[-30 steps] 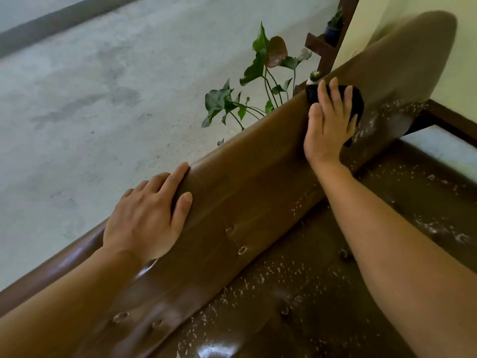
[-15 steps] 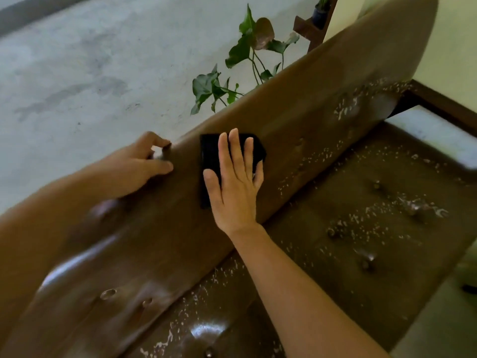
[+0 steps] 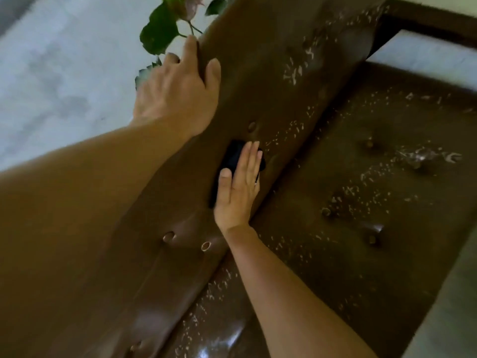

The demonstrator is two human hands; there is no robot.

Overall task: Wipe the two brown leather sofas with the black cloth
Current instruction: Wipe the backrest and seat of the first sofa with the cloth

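Right hand (image 3: 238, 187) flat on black cloth (image 3: 232, 157).

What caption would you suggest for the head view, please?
Right hand presses the black cloth flat on the brown sofa backrest while the left hand holds its top edge.

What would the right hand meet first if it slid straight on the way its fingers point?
Probably the tufted button in the sofa backrest, just beyond the fingertips of the right hand, which presses the black cloth flat against the leather. Nothing nearer shows.
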